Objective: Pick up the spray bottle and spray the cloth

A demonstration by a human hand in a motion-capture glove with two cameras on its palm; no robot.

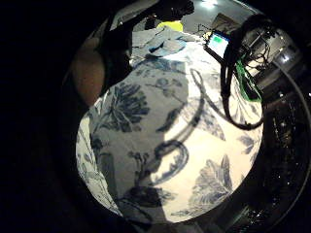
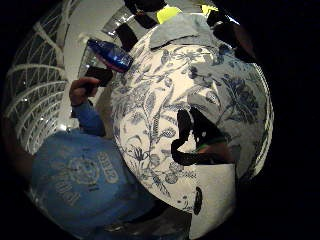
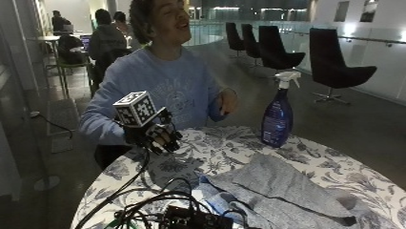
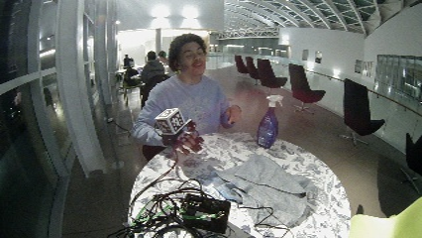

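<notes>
Covered by a floral-print tablecloth (image 3: 222, 148), one round table carries one blue spray bottle (image 3: 278, 119), stood upright near the far edge, and one grey cloth (image 3: 285, 191) laid crumpled toward the near edge. One gloved right hand (image 3: 158, 136) is held above the table's edge by the person, fingers loosely curled and nothing gripped, well apart from the bottle.

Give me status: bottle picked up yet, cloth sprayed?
Nothing looks done. The spray bottle stands upright on the table, untouched. The gloved right hand hovers over the table's near edge, fingers loosely curled, holding nothing. Left: reach, grip the bottle, spray the grey cloth.

Blue spray bottle (image 3: 278, 119), grey cloth (image 3: 279, 191), blue-floral tablecloth (image 3: 222, 148).
</notes>
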